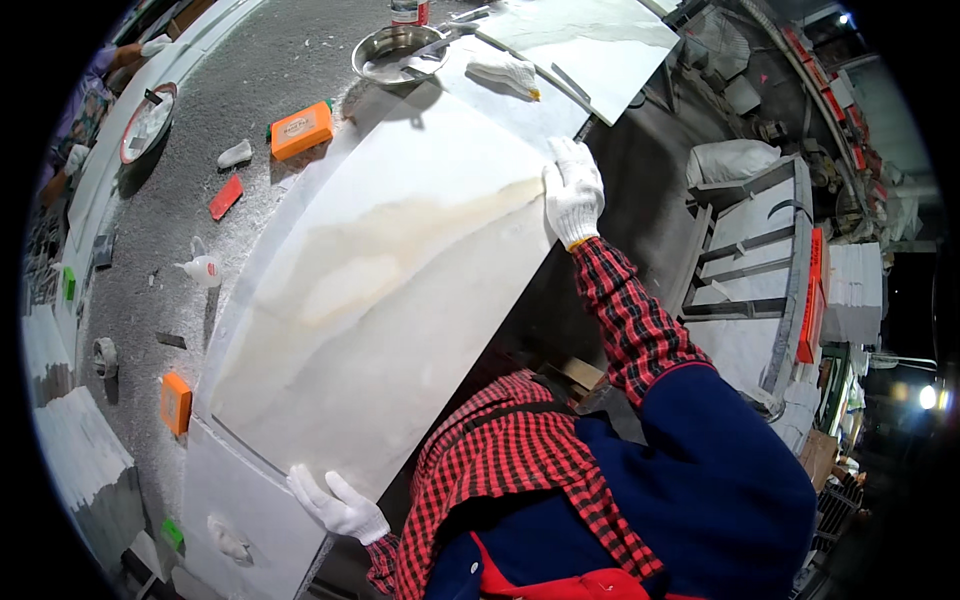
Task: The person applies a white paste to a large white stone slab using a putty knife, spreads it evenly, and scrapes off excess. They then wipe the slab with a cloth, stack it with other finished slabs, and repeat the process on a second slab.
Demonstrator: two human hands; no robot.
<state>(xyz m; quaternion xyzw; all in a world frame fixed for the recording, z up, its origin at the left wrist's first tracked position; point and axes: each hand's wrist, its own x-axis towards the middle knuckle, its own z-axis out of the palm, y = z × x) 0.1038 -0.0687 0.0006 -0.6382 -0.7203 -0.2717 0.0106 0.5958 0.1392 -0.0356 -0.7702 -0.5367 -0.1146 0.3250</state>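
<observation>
A large polished white stone slab (pixel 400 270) with beige and grey veining lies flat on the worktable. My left hand (pixel 340 508), in a white knit glove, rests at the slab's near left corner with thumb and fingers spread. Another white glove covers my right hand (pixel 575 195), which lies on the slab's right edge near its far end, fingers stretched out. Neither hand is closed round anything. A plain white slab (pixel 250 515) sits beside my left hand, with a crumpled white glove (pixel 228 540) on it.
Left of the slab, the grey dusty tabletop (pixel 200 300) holds orange boxes (pixel 302 130), a red block (pixel 226 198) and a small white bottle (pixel 205 270). A metal bowl (pixel 400 55) stands at the far end. A metal rack (pixel 750 250) is at right. Another person's gloved hand (pixel 157 45) shows far left.
</observation>
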